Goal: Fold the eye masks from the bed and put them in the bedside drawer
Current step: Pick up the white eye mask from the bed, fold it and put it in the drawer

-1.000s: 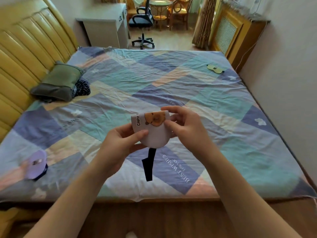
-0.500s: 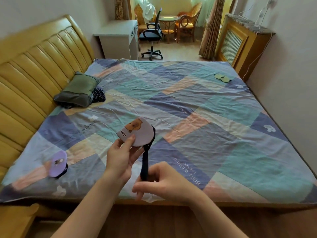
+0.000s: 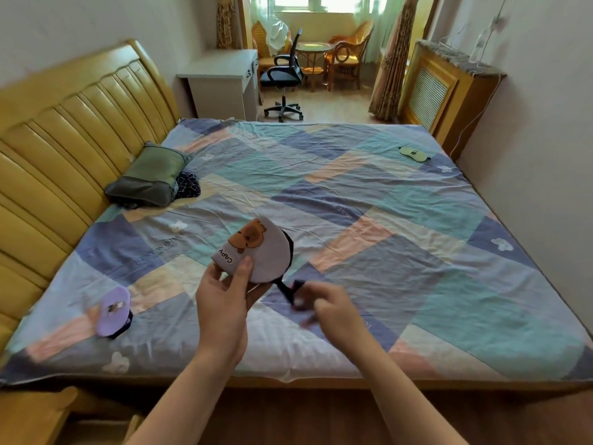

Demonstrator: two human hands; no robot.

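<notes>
Two hands are working above the patchwork bedspread (image 3: 401,252): left hand (image 3: 224,300) is pinching the folded white capybara-print eye mask (image 3: 256,252), blurred right hand (image 3: 327,311) seemingly gripping its black strap (image 3: 286,289). Winding snugly should help.

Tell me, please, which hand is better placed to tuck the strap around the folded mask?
Right. The right hand already pinches the dark strap just below the mask, while the left hand is busy holding the fold shut.

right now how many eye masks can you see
3: a folded capybara mask held in the left hand, a purple mask near the bed's left edge, a green mask at the far right. Others may be hidden.
</notes>
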